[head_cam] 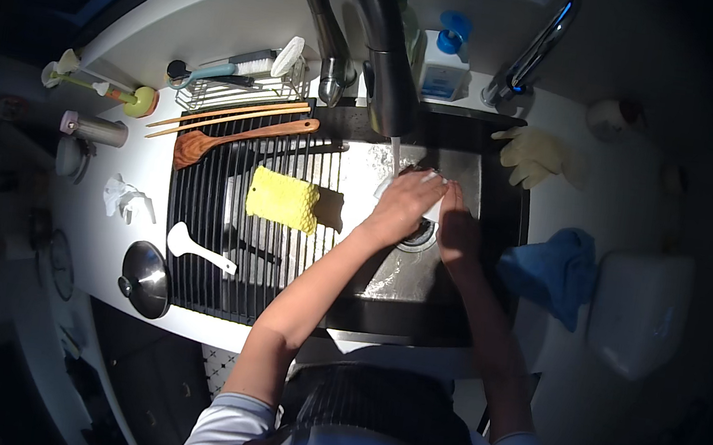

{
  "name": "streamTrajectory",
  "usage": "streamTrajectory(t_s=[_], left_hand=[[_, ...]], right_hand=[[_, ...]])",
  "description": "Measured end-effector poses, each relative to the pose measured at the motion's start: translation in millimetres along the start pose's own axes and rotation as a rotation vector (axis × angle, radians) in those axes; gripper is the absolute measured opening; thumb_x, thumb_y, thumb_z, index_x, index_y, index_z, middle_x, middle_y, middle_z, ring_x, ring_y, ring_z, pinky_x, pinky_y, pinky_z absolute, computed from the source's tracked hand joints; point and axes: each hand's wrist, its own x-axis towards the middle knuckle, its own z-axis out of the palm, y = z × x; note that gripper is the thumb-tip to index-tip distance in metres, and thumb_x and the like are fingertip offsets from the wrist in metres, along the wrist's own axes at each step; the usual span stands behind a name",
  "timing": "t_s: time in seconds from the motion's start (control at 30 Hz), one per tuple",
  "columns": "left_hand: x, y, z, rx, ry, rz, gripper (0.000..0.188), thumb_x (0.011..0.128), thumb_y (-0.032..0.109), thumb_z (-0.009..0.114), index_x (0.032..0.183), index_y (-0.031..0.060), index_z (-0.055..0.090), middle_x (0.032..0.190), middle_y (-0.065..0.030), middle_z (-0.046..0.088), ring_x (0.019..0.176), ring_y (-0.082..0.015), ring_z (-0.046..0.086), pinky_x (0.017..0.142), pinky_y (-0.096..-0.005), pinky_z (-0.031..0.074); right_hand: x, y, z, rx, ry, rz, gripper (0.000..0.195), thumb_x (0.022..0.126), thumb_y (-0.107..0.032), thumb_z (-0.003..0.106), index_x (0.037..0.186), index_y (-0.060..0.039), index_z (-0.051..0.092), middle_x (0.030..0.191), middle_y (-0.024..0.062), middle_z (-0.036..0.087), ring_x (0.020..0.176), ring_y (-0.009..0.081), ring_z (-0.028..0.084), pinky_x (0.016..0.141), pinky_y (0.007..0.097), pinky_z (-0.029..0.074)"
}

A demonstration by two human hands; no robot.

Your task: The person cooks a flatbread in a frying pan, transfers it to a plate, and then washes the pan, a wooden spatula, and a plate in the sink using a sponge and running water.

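Both my hands are together over the right part of the dark sink [384, 319], beside a stream of water [395, 155] from the black faucet [390, 86]. My left hand [406, 205] and my right hand [459, 228] close around a small white item [432, 212], mostly hidden by the fingers; its kind cannot be told. Under them shows part of the drain [419, 235]. To the left, a yellow sponge [282, 199] lies on the black roll-up rack [208, 291], with a wooden spatula [206, 144], wooden chopsticks [229, 118] and a white rice paddle [201, 250].
A glass pot lid [149, 280] rests left of the rack. Behind stand a wire caddy with brushes [233, 87], a pump bottle [444, 66] and a chrome tap [526, 60]. Pale gloves [531, 156] and a blue cloth [554, 270] lie at the right edge.
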Motion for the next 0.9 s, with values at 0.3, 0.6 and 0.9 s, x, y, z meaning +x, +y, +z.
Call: streamTrajectory(t_s=[0.3,0.6,0.9], left_hand=[[-67,-47,0,-0.008,0.155,-0.545,0.049,0.082,-0.007,0.056,0.131,-0.0026,0.053,0.123,-0.0239,0.062,0.108,-0.0384,0.065,0.094,-0.0407,0.053],[-61,-7,-13,-2.205,0.903,-1.156,0.042,0.081,-0.007,0.041,0.122,-0.0093,0.051,0.123,-0.0243,0.061,0.116,-0.0358,0.061,0.105,-0.0498,0.049],[-32,-10,-16,-1.929,0.977,-1.100,0.036,0.101,0.011,0.055,0.134,-0.0024,0.050,0.132,-0.0179,0.059,0.122,-0.0302,0.059,0.107,-0.0459,0.047]], right_hand=[[39,-20,-23,-0.267,0.198,-0.239,0.038,0.086,-0.005,0.058,0.123,0.0026,0.060,0.116,0.0168,0.068,0.079,0.0193,0.069,0.059,0.0263,0.058],[48,-44,-15,-0.158,0.163,-0.183,0.022,0.083,-0.004,0.060,0.105,-0.0013,0.060,0.101,0.0126,0.066,0.074,0.0215,0.066,0.057,0.0294,0.057],[46,-56,-13,0.347,-0.081,-0.098,0.042,0.087,-0.013,0.057,0.127,-0.0014,0.052,0.120,0.0171,0.057,0.118,0.0339,0.053,0.104,0.0449,0.041]])
